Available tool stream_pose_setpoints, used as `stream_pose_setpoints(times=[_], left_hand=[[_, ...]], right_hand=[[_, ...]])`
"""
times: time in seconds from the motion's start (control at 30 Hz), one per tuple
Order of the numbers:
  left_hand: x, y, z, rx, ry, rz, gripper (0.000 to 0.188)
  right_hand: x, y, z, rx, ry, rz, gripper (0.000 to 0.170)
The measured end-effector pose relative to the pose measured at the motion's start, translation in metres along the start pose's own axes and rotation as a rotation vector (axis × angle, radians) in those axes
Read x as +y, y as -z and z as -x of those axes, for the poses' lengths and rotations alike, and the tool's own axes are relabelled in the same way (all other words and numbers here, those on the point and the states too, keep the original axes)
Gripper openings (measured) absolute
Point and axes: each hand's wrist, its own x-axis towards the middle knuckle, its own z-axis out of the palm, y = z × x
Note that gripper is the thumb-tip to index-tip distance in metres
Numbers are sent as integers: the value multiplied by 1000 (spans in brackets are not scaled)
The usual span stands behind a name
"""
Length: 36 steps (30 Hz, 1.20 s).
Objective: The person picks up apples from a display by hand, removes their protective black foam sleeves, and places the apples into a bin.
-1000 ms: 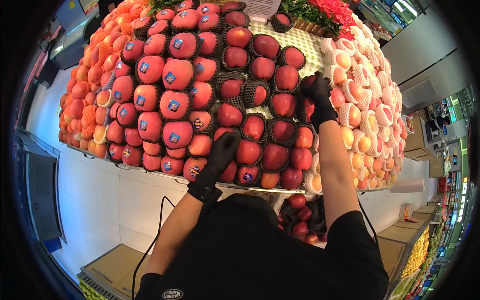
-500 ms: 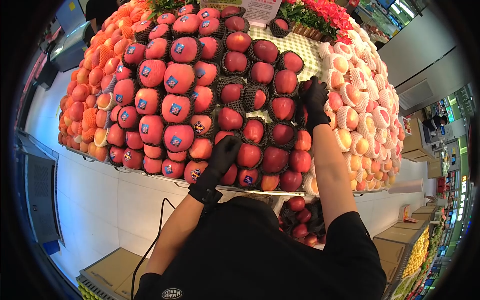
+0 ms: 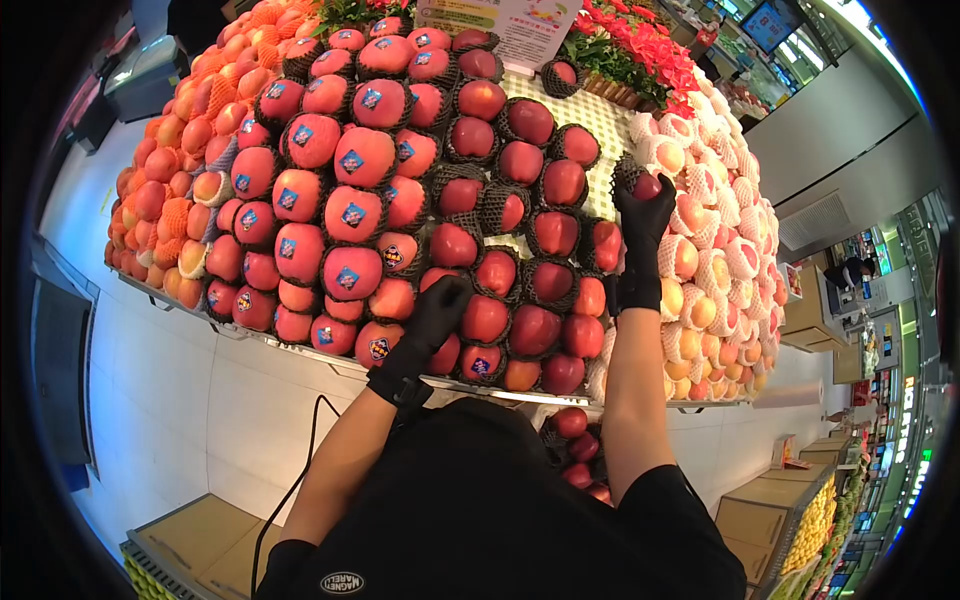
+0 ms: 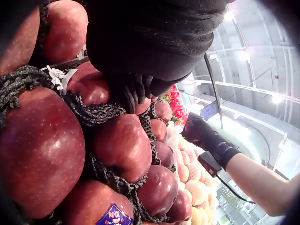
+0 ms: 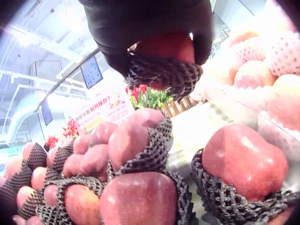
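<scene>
Gripped in the gloved right hand (image 3: 645, 215) is a dark red apple (image 3: 647, 186) in a black foam net, held above the checked cloth (image 3: 600, 110). The right wrist view shows this apple (image 5: 164, 49) under the glove (image 5: 150, 18), its net (image 5: 164, 72) hanging below. The gloved left hand (image 3: 440, 308) rests on the red apples near the stand's front edge, fingers curled downward. In the left wrist view its fingers (image 4: 133, 93) touch or hover over netted apples (image 4: 123, 147); whether they grip one is hidden.
Stickered apples (image 3: 352, 215) are stacked left of the hands, and white-netted fruit (image 3: 715, 270) on the right. Behind stand a printed sign (image 3: 525, 30) and red flowers (image 3: 640, 50). A single netted apple (image 3: 563, 75) sits by the sign. More apples (image 3: 580, 448) lie below the front edge.
My right hand has lifted an apple from the right end of the dark red rows and moved it up over the cloth. The left hand stays in about the same place.
</scene>
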Motion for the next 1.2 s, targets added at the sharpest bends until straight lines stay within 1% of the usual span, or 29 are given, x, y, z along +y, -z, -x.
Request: stream_pose_setpoints(times=[0.03,0.07,0.17,0.2,0.23,0.27,0.3,0.33,0.4,0.47,0.5,0.57,0.6,0.7,0.8,0.87,0.9,0.97,1.0,1.07,1.1,1.13,1.2], left_hand=[[0,0,0,-1,-6,0,16],[-1,0,0,-1,-12,-1,16],[7,0,-1,14,-17,-64,16],[10,0,-2,20,-17,-96,15],[9,0,-4,4,33,-33,15],[6,1,-6,-14,86,30,15],[5,1,-8,-30,139,94,15],[8,0,-9,-48,148,117,15],[23,-1,-9,-84,176,157,14],[46,-7,-12,-78,132,133,17],[55,-12,-13,-73,113,123,18],[65,-21,-21,-95,62,266,23],[70,-26,-23,-103,32,340,26],[97,-44,-18,-121,193,648,31],[94,-51,-15,-71,220,654,33],[72,-44,-18,-122,-36,253,34],[68,-39,-21,-147,-163,47,34],[59,-32,-23,-166,-86,172,32],[63,-30,-25,-174,-47,236,32],[72,-28,-25,-179,-159,-160,30],[77,-28,-25,-169,-194,-278,30],[82,-27,-25,-155,-228,-396,30],[86,-26,-22,-108,-252,-471,32]], right_hand=[[-5,8,7,15,12,-64,89],[-9,16,15,-11,-2,-100,91],[-31,38,53,-26,-44,-216,87],[-41,45,68,-37,-58,-260,88],[-48,49,83,-47,-71,-303,90],[-47,49,98,-119,-167,-427,91],[-56,53,111,-167,-210,-412,91],[-71,60,123,-247,-335,-557,90],[-95,69,134,-331,-394,-629,88],[-106,74,143,-346,-269,-477,86],[-101,70,147,-332,-201,-486,87],[-89,57,150,-307,-53,-505,91],[-92,57,152,-324,-51,-485,95],[-106,57,159,-384,-49,-414,98],[-119,61,165,-421,18,-338,96],[-131,76,162,-487,1,-406,93],[-130,76,162,-515,-42,-491,90],[-117,74,163,-562,-165,-704,84],[-110,71,162,-582,-241,-833,80],[-101,69,162,-582,-237,-746,71],[-99,68,161,-582,-233,-701,67],[-98,66,161,-594,-268,-733,63],[-96,62,161,-620,-341,-796,54]])
